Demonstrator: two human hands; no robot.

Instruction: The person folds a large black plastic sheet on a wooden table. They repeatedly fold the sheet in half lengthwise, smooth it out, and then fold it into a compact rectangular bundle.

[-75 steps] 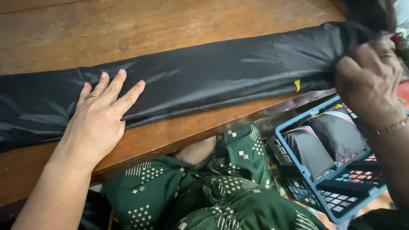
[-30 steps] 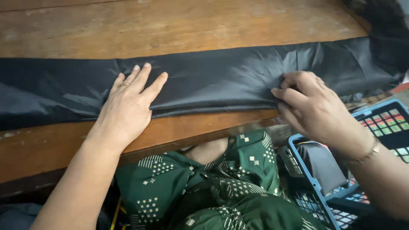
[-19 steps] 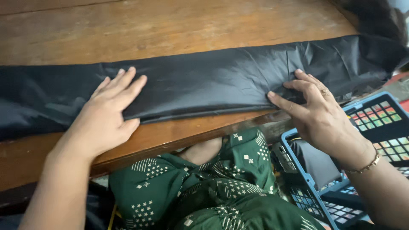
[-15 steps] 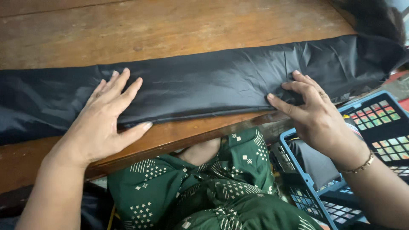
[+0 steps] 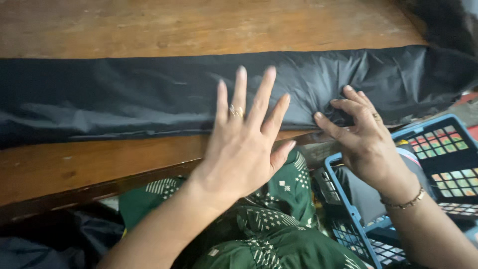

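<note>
Lap: green patterned garment (image 5: 269, 229), nearest.
Basket: blue plastic lattice crate (image 5: 428, 149), near right.
Left hand (image 5: 246, 144): open, fingers spread, perhaps just above the cloth.
Right hand (image 5: 361, 132): fingertips pinching cloth.
Cloth: long black shiny folded fabric (image 5: 124, 99), across brown wooden desk (image 5: 199, 25).

Both arms are bare, no sleeves. The left hand (image 5: 244, 144) has 1 gold ring, the right hand (image 5: 366, 139) a thin beaded bracelet (image 5: 406, 201) (plus a ring), and there's a green white-patterned garment (image 5: 279, 219).
</note>
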